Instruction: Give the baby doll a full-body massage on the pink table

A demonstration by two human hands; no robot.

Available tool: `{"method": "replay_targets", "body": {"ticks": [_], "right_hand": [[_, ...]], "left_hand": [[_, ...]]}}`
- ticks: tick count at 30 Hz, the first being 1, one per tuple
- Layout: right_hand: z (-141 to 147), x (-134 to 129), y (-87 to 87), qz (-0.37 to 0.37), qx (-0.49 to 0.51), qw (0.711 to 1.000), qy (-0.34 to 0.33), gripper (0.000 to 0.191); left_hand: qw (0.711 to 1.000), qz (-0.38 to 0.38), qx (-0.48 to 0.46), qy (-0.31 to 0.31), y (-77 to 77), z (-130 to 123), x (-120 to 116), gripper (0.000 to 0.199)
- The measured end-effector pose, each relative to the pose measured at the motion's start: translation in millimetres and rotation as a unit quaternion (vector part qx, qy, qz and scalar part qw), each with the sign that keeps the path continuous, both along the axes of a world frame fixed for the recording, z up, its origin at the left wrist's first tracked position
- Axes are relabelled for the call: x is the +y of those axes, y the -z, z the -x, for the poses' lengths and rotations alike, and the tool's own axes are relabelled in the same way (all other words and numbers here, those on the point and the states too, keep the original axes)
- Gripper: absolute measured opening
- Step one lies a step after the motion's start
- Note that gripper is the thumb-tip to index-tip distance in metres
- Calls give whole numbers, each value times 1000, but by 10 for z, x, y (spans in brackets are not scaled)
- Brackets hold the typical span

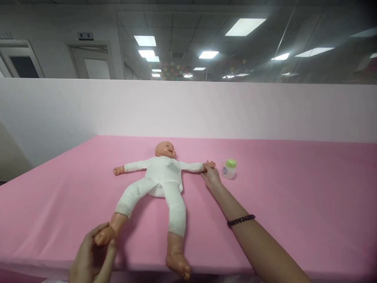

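Head view: white-clothed doll [163, 171] lies on its back on a table w/ pink cover [279, 192], left of centre, head twd far edge, legs spread twd near edge, arms out to the sides. L hand [93, 255], at the near edge twd the near-L corner, is clamped on one bare foot of the doll, fingers behind it & thumb in front; that leg angles out twd the L edge. Other foot [178, 265] pts down at the near edge, toes up at the rim. R hand [212, 177] reaches in from the near edge, fingertips pinched on the doll's small hand at the end of the arm on the R side. Dark coiled band [240, 220] on R forearm. Small jar [229, 172] w/ green lid [231, 162] & a label stands upright just beside R hand, on its R side, apart from it; label text too small to read. White partition [188, 110] runs along the far edge; behind it, doors [91, 63] at L & lit ceiling panels [246, 27] above.
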State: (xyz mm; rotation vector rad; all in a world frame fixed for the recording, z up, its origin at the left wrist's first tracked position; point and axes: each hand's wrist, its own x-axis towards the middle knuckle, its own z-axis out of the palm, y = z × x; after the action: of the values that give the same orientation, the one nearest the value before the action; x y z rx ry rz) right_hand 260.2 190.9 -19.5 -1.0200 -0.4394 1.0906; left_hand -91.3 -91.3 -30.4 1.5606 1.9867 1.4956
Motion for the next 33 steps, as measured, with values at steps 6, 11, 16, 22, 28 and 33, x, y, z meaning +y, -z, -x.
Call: {"method": "replay_targets", "body": {"ticks": [6,11,16,22,28,33], "right_hand": [[225,-129,-274,-107,-192,974,53,56],[570,-308,-471,-221,-266,937,55,52],[834,-504,-376,-324,-452,830,-39,35],[875,-557,-253,-336,-600,721,-88,37],[792,-474,-387,-317,-451,833,-31,37],[453,-248,-393,-239,-183,953,35,46]], "left_hand": [[998,-43,-25,-38,-535,-31,374,57],[985,-77,110,106,-1151,-151,958,43],[938,-97,227,242,-1096,-540,1506,28],[936,-92,240,242,-708,-721,1669,23],[949,-137,202,200,-960,-503,1384,24],[975,-139,138,101,-980,-180,745,32]]}}
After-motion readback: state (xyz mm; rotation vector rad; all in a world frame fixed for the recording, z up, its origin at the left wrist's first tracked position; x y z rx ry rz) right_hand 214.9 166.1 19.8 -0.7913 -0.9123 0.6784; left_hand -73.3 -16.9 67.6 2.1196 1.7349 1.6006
